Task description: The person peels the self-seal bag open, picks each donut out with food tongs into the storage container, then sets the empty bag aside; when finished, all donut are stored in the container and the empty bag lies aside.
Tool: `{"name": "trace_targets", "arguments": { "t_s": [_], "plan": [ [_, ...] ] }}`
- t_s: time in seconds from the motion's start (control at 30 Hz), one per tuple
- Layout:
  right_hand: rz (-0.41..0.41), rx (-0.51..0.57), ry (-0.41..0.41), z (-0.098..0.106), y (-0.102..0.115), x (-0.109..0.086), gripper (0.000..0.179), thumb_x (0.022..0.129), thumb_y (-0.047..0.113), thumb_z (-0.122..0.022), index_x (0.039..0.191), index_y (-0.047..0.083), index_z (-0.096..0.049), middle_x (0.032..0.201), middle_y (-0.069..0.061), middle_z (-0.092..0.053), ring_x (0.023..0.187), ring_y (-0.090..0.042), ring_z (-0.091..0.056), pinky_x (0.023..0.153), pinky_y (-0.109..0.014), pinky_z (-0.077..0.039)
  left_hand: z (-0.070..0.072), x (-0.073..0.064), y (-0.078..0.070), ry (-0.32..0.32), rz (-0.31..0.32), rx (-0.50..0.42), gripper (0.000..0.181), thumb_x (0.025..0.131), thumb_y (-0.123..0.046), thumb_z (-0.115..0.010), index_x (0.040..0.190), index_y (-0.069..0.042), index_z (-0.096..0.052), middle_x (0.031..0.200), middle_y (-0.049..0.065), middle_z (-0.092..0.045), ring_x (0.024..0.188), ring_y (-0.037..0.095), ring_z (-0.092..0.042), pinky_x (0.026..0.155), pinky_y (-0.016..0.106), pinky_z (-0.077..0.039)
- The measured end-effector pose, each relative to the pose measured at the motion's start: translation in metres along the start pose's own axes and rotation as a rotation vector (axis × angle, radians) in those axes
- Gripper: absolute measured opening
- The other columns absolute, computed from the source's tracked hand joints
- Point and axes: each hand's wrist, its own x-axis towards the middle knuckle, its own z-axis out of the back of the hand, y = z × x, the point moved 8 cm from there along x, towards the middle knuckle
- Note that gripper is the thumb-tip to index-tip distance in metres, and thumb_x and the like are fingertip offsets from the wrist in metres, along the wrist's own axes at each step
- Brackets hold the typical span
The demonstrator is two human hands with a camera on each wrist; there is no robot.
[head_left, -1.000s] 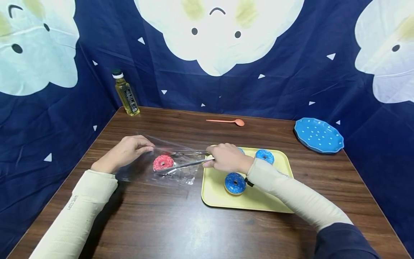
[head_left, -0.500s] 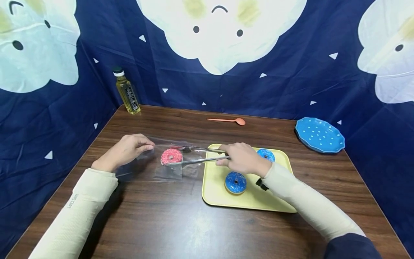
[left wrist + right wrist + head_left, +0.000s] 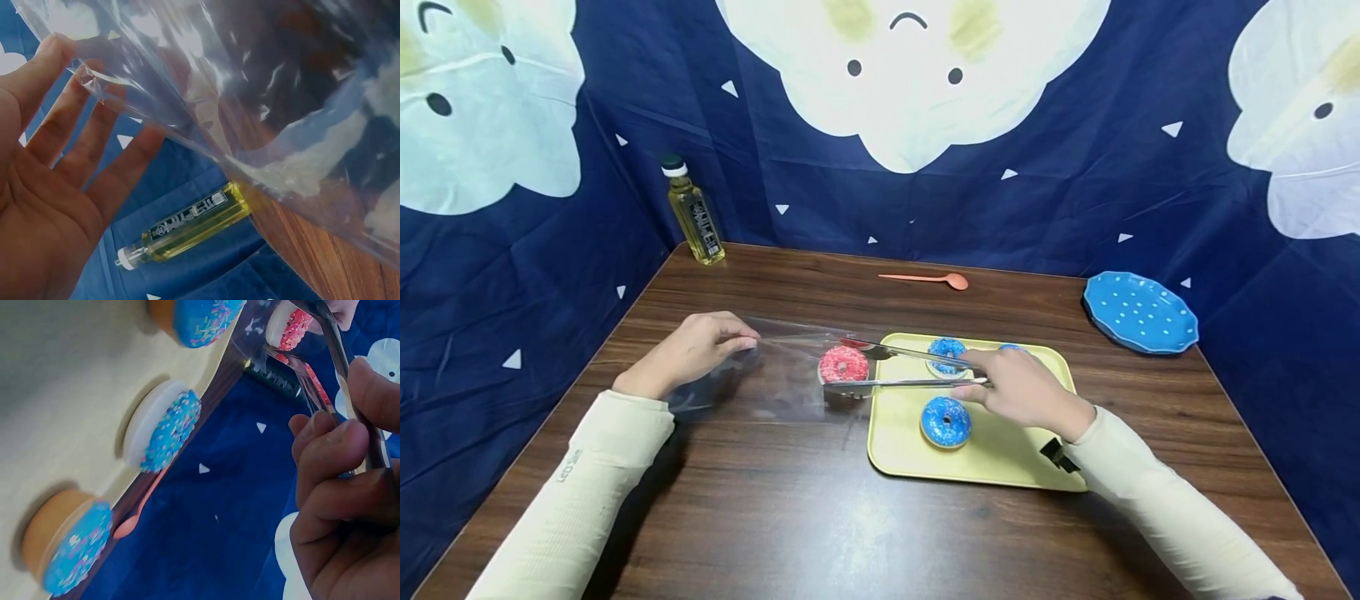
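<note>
My left hand (image 3: 700,346) pinches the edge of a clear plastic bag (image 3: 782,379) between thumb and fingertips; the left wrist view shows the bag (image 3: 269,81) stretching away from it. With my right hand (image 3: 1037,396) I grip metal tongs (image 3: 910,383), whose tips are closed around a pink donut (image 3: 842,365) with sprinkles. That donut overlaps the bag's right end, by the left rim of a yellow tray (image 3: 887,446). On the tray lie blue donuts: one in front (image 3: 946,422), another behind (image 3: 946,354), and a third (image 3: 1011,347) mostly hidden by my right hand.
An oil bottle (image 3: 696,221) stands at the back left corner of the wooden table (image 3: 737,517). Along the back lies an orange spoon (image 3: 955,281). Blue dotted plates (image 3: 1141,312) sit at the back right, against the blue cloth backdrop (image 3: 925,217).
My right hand has drawn the tongs and pink donut rightward through the bag to its right end, beside the tray. The left hand has stayed in place on the bag.
</note>
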Motion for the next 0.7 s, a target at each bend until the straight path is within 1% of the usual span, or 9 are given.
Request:
{"name": "trace_targets", "arguments": {
  "t_s": [0.1,0.17,0.2,0.27,0.4,0.5,0.6,0.67,0.7],
  "plan": [
    [-0.037,0.0,-0.002,0.002,-0.007,-0.011,0.031,0.092,0.036,-0.074,0.11,0.011,-0.07,0.074,0.008,-0.059,0.063,-0.011,-0.051,0.054,-0.035,-0.043,0.0,0.0,0.0,0.005,0.006,-0.002,0.014,0.097,-0.014,-0.069,0.104,-0.006,-0.078,0.102,0.008,-0.072,0.099,0.028,-0.066,0.087,0.048,-0.052],
    [-0.051,-0.004,-0.008,0.004,-0.011,-0.018,0.034,0.093,0.036,-0.073,0.115,0.01,-0.07,0.083,0.005,-0.065,0.07,-0.011,-0.057,0.059,-0.038,-0.048,-0.001,0.0,0.001,0.016,0.017,-0.004,0.016,0.098,-0.015,-0.068,0.105,-0.006,-0.078,0.103,0.008,-0.072,0.1,0.029,-0.066,0.088,0.049,-0.052],
    [-0.06,-0.007,-0.009,0.005,-0.012,-0.021,0.034,0.093,0.035,-0.073,0.114,0.009,-0.07,0.084,0.004,-0.065,0.07,-0.012,-0.057,0.061,-0.038,-0.049,-0.002,0.0,0.002,0.021,0.023,-0.007,0.016,0.098,-0.016,-0.068,0.106,-0.006,-0.078,0.104,0.008,-0.072,0.1,0.029,-0.066,0.089,0.05,-0.051],
    [-0.076,-0.009,-0.006,0.007,-0.015,-0.027,0.031,0.093,0.035,-0.073,0.111,0.009,-0.069,0.081,0.003,-0.064,0.068,-0.013,-0.056,0.059,-0.039,-0.048,-0.002,-0.001,0.002,0.029,0.033,-0.01,0.017,0.099,-0.017,-0.067,0.106,-0.007,-0.078,0.105,0.008,-0.071,0.1,0.029,-0.066,0.089,0.05,-0.051],
    [-0.11,-0.022,-0.011,0.011,-0.022,-0.039,0.035,0.092,0.034,-0.074,0.115,0.007,-0.069,0.077,0.002,-0.062,0.066,-0.014,-0.053,0.058,-0.039,-0.047,-0.004,0.0,0.002,0.037,0.037,-0.01,0.018,0.099,-0.018,-0.067,0.107,-0.007,-0.078,0.104,0.007,-0.071,0.098,0.027,-0.066,0.088,0.05,-0.052],
    [-0.137,-0.035,-0.025,0.015,-0.028,-0.05,0.043,0.092,0.034,-0.074,0.122,0.005,-0.068,0.084,-0.002,-0.068,0.07,-0.015,-0.058,0.06,-0.041,-0.049,-0.005,0.0,0.002,0.045,0.039,-0.008,0.019,0.099,-0.019,-0.066,0.108,-0.006,-0.078,0.104,0.007,-0.071,0.096,0.026,-0.067,0.087,0.05,-0.052],
    [-0.176,-0.018,-0.028,0.017,-0.034,-0.059,0.036,0.092,0.035,-0.074,0.117,0.008,-0.07,0.072,0.002,-0.06,0.064,-0.014,-0.054,0.055,-0.037,-0.044,-0.007,0.0,0.002,0.053,0.051,-0.009,0.02,0.1,-0.02,-0.066,0.109,-0.006,-0.078,0.105,0.007,-0.071,0.095,0.025,-0.067,0.087,0.049,-0.052],
    [-0.196,-0.005,-0.032,0.018,-0.037,-0.064,0.034,0.092,0.035,-0.074,0.116,0.01,-0.07,0.064,0.007,-0.048,0.059,-0.012,-0.046,0.052,-0.033,-0.037,-0.008,0.0,0.002,0.059,0.062,-0.009,0.02,0.099,-0.019,-0.066,0.11,-0.006,-0.078,0.106,0.007,-0.071,0.092,0.023,-0.067,0.085,0.048,-0.053],
    [-0.204,0.002,-0.035,0.019,-0.039,-0.067,0.029,0.092,0.035,-0.074,0.111,0.012,-0.069,0.061,0.008,-0.041,0.057,-0.012,-0.042,0.051,-0.031,-0.034,-0.009,0.0,0.001,0.061,0.058,-0.007,0.02,0.099,-0.019,-0.067,0.11,-0.006,-0.078,0.106,0.007,-0.071,0.089,0.021,-0.067,0.083,0.047,-0.054]
  ]
}}
